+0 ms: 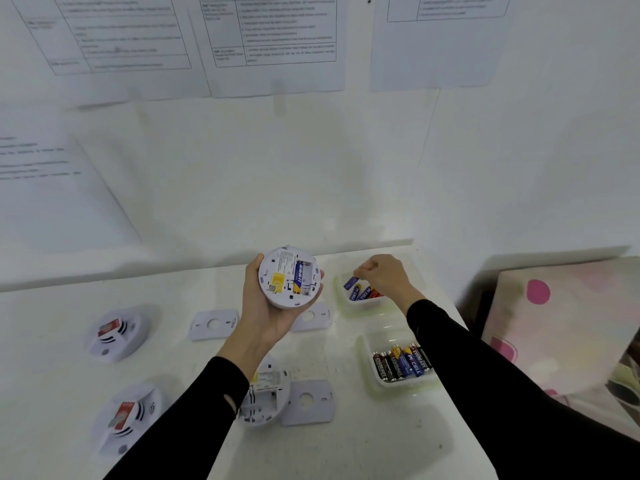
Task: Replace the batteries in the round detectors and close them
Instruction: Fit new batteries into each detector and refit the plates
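Left hand (pixel 266 306) cradles open detector (pixel 289 277); right hand (pixel 381 275) pinches blue battery (pixel 350 282), seemingly "PKCELL".

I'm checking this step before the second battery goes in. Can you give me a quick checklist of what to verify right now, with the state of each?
1. Detector held steady, open back up, in the left hand: ok.
2. One battery already seated in the compartment: ok; its polarity: cannot tell.
3. Free slot beside that battery: looks empty, ok.
4. Right hand pinching a blue battery over the far tray: ok.
5. Whether that tray holds fresh or used cells: cannot tell.
6. Cover plate within reach on the table, behind the left hand: ok.
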Motion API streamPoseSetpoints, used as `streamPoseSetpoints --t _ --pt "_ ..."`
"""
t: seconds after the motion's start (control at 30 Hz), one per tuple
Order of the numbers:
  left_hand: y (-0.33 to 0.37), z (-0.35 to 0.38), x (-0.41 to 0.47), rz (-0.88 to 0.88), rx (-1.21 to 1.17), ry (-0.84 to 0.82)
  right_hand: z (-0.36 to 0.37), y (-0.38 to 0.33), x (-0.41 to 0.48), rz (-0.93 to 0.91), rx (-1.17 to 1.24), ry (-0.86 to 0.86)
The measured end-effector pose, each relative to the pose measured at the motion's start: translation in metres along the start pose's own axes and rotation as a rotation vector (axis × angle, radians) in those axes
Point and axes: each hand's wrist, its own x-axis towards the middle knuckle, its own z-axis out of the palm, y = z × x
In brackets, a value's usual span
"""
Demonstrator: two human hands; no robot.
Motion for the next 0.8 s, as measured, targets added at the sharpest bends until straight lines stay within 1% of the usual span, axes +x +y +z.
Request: streamPoseSetpoints --t 0.17,0.27,0.33,0.37,0.43,0.5,0.57,0.63,0.7,0.8 --pt "0.002 -0.003 0.000 0.000 0.005 -0.002 0.005 -0.001 -0.003 -0.025 -0.105 -0.056" --pt "0.002 -0.003 -0.002 -0.001 -0.009 -0.008 0.004 -0.008 -0.011 -0.077 -0.086 0.063" --pt "0.001 -0.002 -0.002 0.001 -0.006 -0.005 0.005 -0.023 -0.030 -0.224 0.072 0.135" --pt "0.001 -0.001 -0.001 0.002 -0.002 -0.001 0.005 -0.032 -0.041 -0.336 0.138 0.132" --pt "-0.001 0.001 -0.002 0.006 0.017 0.000 0.006 -0.046 -0.064 -0.573 0.136 0.075" --pt "-0.002 0.004 -0.003 0.012 0.069 -0.008 0.010 -0.054 -0.081 -0.710 0.058 -0.031" --pt "-0.003 0.005 -0.003 0.006 0.110 -0.017 0.013 -0.057 -0.088 -0.751 -0.012 -0.122" --pt "-0.004 0.006 -0.005 -0.008 0.134 -0.023 0.013 -0.060 -0.090 -0.767 -0.044 -0.154" --pt "-0.005 0.005 -0.005 -0.018 0.155 -0.034 0.011 -0.064 -0.089 -0.774 -0.074 -0.158" --pt "-0.006 0.005 -0.006 -0.014 0.198 -0.041 0.013 -0.068 -0.087 -0.812 -0.168 -0.095"
